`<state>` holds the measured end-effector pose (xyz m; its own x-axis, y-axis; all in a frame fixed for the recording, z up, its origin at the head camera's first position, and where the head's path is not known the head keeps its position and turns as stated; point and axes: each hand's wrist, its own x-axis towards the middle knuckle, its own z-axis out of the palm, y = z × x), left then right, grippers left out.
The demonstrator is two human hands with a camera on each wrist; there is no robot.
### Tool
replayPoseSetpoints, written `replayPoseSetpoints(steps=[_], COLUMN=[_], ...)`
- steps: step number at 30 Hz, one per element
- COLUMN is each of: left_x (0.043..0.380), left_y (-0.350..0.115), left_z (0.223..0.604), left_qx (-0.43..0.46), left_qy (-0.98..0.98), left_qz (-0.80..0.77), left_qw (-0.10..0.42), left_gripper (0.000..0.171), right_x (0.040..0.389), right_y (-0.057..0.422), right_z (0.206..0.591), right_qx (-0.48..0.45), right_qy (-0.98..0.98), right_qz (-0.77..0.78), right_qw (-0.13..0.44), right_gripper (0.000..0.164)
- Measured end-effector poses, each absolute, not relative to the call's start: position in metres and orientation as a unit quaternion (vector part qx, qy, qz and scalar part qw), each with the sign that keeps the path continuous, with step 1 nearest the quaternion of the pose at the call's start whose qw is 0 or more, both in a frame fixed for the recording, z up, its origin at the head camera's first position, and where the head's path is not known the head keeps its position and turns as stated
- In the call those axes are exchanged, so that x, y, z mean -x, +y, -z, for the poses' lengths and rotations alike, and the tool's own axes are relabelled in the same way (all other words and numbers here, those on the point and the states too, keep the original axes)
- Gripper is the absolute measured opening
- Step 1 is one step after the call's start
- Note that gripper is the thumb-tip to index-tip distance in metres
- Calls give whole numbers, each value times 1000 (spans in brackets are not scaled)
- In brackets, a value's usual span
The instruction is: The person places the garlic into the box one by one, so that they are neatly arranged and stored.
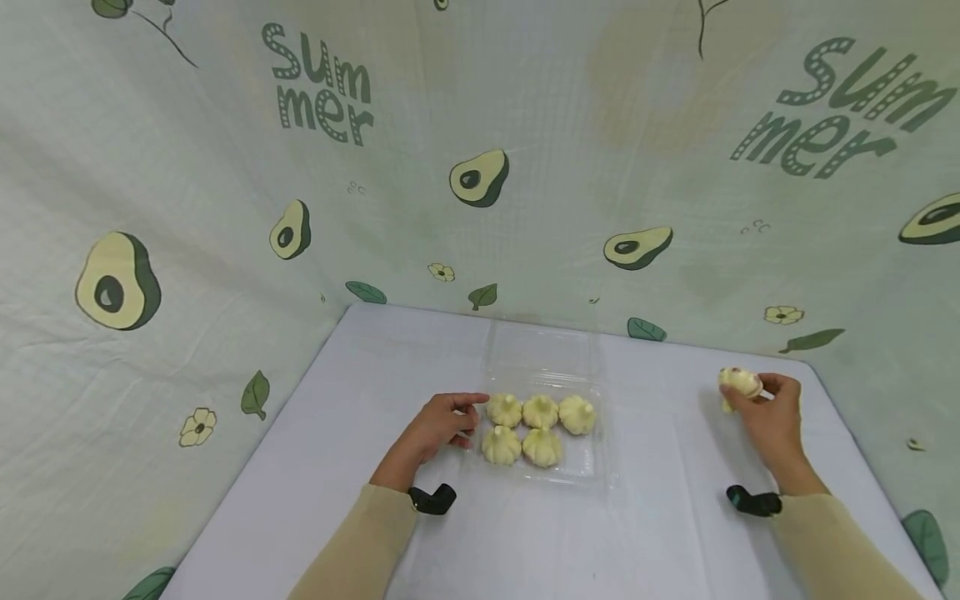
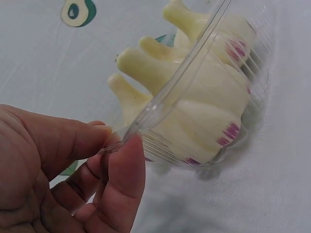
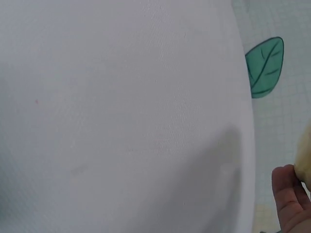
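Observation:
A clear plastic clamshell box (image 1: 588, 462) lies with its lid folded back, holding several pale garlic bulbs (image 1: 542, 447) in two rows. My left hand (image 1: 442, 425) is at the box's left side; in the left wrist view, thumb and fingers (image 2: 125, 179) pinch its clear rim (image 2: 146, 116). The bulbs there show purple marks near their bases. Far to the right, my right hand (image 1: 772, 421) holds another garlic bulb (image 1: 738, 382) above the table. Only part of that bulb (image 3: 305, 158) and some fingertips (image 3: 284, 177) show in the right wrist view.
A white table (image 1: 660, 533) spreads under everything. Behind it and along both sides hangs a pale cloth (image 1: 540, 242) printed with avocados and leaves. The open lid (image 1: 540, 346) lies toward the back edge. In the front row, the box's right compartment area shows bare plastic.

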<state>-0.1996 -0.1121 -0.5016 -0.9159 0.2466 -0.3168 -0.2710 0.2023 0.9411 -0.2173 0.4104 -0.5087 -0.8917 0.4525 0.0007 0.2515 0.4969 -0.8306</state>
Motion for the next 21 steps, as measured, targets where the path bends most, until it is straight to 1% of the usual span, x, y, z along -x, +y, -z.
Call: replayPoseSetpoints(steps=[4, 11, 15, 21], left_x=[200, 199, 199, 199], left_y=[-112, -112, -112, -113], left_z=[503, 505, 505, 505], left_qx=[4, 6, 9, 7], left_qy=[746, 749, 749, 745], left_qz=[-633, -630, -630, -634], left_qw=[206, 207, 206, 207], left_gripper=[43, 42, 42, 43], right_x=[215, 213, 213, 215], right_y=[405, 395, 389, 385], right_z=[507, 507, 502, 500], right_qx=[195, 147, 135, 160], right_qy=[-863, -871, -882, -875], right_qz=[-456, -448, -431, -441], right_qw=[97, 136, 136, 122], right_gripper=[72, 66, 65, 73])
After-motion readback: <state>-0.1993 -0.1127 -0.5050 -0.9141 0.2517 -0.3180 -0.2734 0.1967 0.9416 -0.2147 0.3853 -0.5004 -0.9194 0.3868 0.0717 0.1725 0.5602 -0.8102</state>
